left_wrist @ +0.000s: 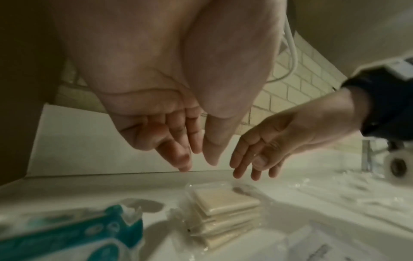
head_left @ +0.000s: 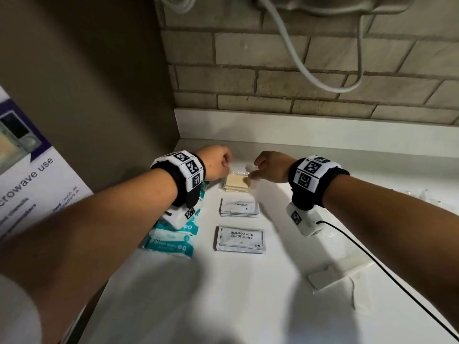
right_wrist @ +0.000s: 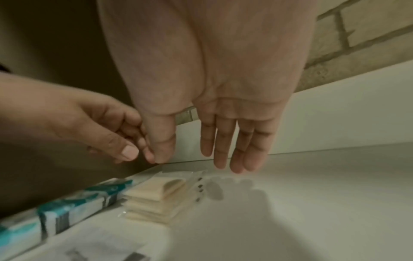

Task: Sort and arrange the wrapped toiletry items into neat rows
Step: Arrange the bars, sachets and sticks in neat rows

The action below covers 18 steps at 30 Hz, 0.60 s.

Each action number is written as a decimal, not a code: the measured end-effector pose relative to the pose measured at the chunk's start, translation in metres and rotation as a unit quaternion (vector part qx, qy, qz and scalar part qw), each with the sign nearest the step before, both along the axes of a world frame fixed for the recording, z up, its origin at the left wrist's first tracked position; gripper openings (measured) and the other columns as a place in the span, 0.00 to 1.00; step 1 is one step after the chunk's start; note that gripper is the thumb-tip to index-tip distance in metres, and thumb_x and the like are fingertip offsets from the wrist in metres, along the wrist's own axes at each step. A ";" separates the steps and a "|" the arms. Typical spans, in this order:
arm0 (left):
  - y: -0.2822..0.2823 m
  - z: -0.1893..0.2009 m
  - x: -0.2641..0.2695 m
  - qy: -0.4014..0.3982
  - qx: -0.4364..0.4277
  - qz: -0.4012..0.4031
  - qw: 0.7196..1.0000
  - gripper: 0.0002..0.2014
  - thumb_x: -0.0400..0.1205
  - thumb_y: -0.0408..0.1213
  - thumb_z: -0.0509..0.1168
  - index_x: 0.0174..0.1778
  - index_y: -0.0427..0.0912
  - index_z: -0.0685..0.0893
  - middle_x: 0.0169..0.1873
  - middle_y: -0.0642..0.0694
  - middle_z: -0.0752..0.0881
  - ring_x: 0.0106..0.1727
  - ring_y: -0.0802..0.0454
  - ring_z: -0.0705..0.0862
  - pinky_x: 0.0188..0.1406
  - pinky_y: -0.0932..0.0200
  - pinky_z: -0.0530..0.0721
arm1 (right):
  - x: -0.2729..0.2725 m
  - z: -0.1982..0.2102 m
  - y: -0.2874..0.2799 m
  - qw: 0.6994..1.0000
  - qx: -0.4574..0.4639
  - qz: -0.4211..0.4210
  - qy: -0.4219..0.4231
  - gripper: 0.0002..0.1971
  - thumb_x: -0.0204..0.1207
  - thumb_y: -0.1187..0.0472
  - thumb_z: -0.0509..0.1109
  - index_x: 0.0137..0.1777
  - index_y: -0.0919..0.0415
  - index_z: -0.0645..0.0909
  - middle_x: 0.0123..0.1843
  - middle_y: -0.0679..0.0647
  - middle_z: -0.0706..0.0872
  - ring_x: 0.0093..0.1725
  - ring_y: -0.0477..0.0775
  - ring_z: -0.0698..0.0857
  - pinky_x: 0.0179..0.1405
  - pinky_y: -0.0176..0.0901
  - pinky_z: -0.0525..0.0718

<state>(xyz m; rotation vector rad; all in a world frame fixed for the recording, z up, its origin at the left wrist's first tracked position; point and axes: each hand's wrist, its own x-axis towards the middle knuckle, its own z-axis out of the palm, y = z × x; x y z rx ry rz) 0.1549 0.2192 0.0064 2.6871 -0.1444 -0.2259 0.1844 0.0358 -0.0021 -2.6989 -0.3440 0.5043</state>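
Observation:
A stack of beige pads in clear wrappers (head_left: 236, 182) (left_wrist: 223, 206) (right_wrist: 156, 199) lies at the back of the white counter (head_left: 223, 294). In front of it sit a pile of toothpaste sachets (head_left: 239, 207) and a pile of shampoo-with-conditioner sachets (head_left: 240, 239). Teal and white wipe packets (head_left: 173, 237) (left_wrist: 67, 234) (right_wrist: 67, 210) form a line at the left. My left hand (head_left: 227, 162) (left_wrist: 196, 162) hovers over the beige stack's left side, fingers relaxed and holding nothing. My right hand (head_left: 253, 171) (right_wrist: 194, 159) hangs just above its right side, fingers straight and empty.
A brick wall (head_left: 298, 70) and white backsplash (head_left: 298, 125) close the back, a brown panel (head_left: 99, 83) the left. A white cable (head_left: 310, 70) loops down the wall. A black wire (head_left: 372, 264) trails across the counter at right. Crumpled clear wrappers (left_wrist: 357, 194) and a tape roll (left_wrist: 397, 166) lie to the right.

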 end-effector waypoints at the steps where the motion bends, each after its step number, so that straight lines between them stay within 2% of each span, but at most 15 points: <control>1: -0.002 0.000 0.005 0.017 0.019 -0.017 1.000 0.15 0.79 0.35 0.70 0.61 0.41 0.82 0.55 0.45 0.86 0.56 0.46 0.84 0.50 0.61 0.77 | 0.004 -0.002 0.004 1.000 -0.012 0.009 0.011 0.31 0.72 0.43 0.73 0.72 0.57 0.74 0.70 0.54 0.82 0.69 0.56 0.80 0.70 0.47 0.77; 4: -0.007 -0.004 0.016 0.056 0.071 -0.048 0.995 0.23 0.76 0.41 0.74 0.66 0.42 0.79 0.60 0.46 0.85 0.59 0.46 0.84 0.57 0.58 0.79 | 0.010 -0.008 0.014 0.998 -0.040 0.030 0.043 0.37 0.70 0.43 0.76 0.76 0.56 0.70 0.72 0.54 0.80 0.70 0.57 0.79 0.72 0.51 0.75; 9: -0.011 -0.007 0.028 0.103 0.106 -0.076 0.986 0.27 0.75 0.42 0.76 0.69 0.43 0.78 0.64 0.46 0.84 0.63 0.46 0.83 0.63 0.56 0.80 | 0.014 -0.006 0.023 0.994 -0.067 0.068 0.050 0.37 0.70 0.47 0.78 0.76 0.58 0.71 0.72 0.55 0.80 0.69 0.58 0.80 0.68 0.47 0.77; 13: -0.012 -0.006 0.034 0.128 0.125 -0.078 0.981 0.27 0.74 0.43 0.77 0.69 0.44 0.79 0.63 0.47 0.84 0.60 0.46 0.83 0.60 0.57 0.80 | 0.015 0.001 0.028 0.986 -0.109 0.110 0.060 0.29 0.74 0.46 0.73 0.68 0.66 0.80 0.67 0.60 0.83 0.66 0.61 0.81 0.68 0.49 0.78; 16: -0.010 -0.009 0.036 0.150 0.128 -0.075 0.977 0.29 0.74 0.45 0.76 0.71 0.44 0.78 0.62 0.46 0.85 0.58 0.46 0.84 0.62 0.54 0.82 | 0.016 0.000 0.029 0.986 -0.102 0.109 0.071 0.24 0.71 0.48 0.75 0.60 0.66 0.85 0.56 0.53 0.86 0.59 0.57 0.83 0.60 0.45 0.79; 18: -0.009 -0.011 0.035 0.162 0.130 -0.075 0.975 0.26 0.75 0.45 0.75 0.69 0.43 0.81 0.58 0.46 0.87 0.54 0.45 0.86 0.60 0.51 0.84 | 0.015 -0.001 0.031 0.987 -0.094 0.104 0.077 0.23 0.69 0.49 0.77 0.59 0.64 0.85 0.56 0.54 0.87 0.58 0.57 0.83 0.60 0.46 0.81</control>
